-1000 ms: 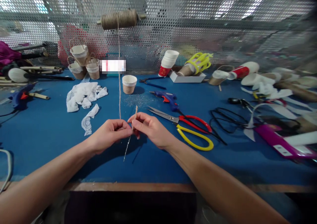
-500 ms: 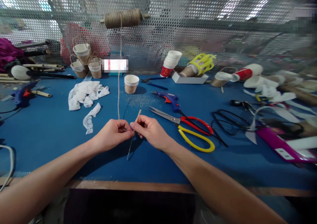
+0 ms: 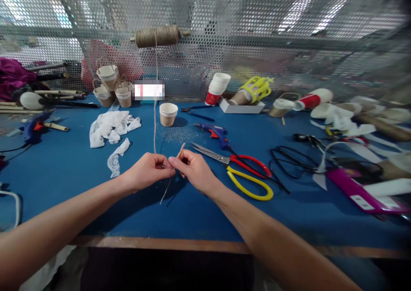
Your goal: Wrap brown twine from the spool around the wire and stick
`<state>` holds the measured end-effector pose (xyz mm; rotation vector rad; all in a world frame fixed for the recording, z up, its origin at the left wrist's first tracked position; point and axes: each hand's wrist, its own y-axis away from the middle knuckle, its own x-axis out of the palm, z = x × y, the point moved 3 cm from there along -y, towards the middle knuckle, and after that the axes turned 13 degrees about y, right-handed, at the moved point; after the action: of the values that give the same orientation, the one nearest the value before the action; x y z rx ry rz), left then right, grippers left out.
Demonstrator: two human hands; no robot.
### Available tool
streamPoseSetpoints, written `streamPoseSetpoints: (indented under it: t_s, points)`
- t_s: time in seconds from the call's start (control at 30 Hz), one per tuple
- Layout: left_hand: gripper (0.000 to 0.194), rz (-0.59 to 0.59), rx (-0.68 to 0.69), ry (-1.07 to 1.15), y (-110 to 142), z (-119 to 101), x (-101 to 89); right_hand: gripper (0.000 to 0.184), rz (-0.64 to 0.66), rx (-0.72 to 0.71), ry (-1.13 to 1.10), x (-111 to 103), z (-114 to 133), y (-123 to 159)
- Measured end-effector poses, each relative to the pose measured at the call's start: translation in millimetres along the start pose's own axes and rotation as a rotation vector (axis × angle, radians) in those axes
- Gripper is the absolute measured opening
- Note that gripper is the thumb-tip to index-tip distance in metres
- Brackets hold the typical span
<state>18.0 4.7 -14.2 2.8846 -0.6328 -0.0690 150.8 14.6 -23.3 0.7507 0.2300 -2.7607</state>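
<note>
Above the near middle of the desk (image 3: 205, 224), our left hand (image 3: 148, 171) pinches the twine (image 3: 155, 132) and our right hand (image 3: 198, 171) grips a thin wire-like strand (image 3: 165, 190), its lower end hanging free. Probably we are wrapping twine around it; the next turn calls for steady tension.

Hands (image 3: 145, 171) bare, forearms (image 3: 75, 211) bare, smooth; dark garment (image 3: 167, 270) below, perhaps black, poorly lit.
</note>
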Motion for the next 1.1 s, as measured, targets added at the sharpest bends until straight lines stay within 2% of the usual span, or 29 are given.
streamPoseSetpoints:
  t_s: [0.27, 0.43, 0.8, 1.0, 1.1]
  points:
    - [0.021, 0.018, -0.046, 0.079, 3.8, 2.4, 1.4, 0.026, 0.179, 0.007, -0.322, 5.0, 5.8, 1.1]
    - [0.021, 0.011, -0.027, 0.040, 7.5, 1.3, -2.5, 0.028, 0.139, 0.073, -0.271, 5.5, 2.5, 1.6]
    - [0.021, -0.020, -0.023, 0.035, 7.1, 3.4, -1.0, 0.031, 0.075, 0.070, -0.116, 7.3, -2.2, 1.9]
    - [0.025, 0.025, -0.051, 0.108, 9.1, 2.1, -1.2, 0.027, 0.167, 0.034, -0.374, 9.5, 6.1, 3.8]
    - [0.025, 0.073, -0.062, 0.117, 9.4, 2.3, -4.4, 0.026, 0.153, 0.048, -0.386, 9.4, 5.8, 3.2]
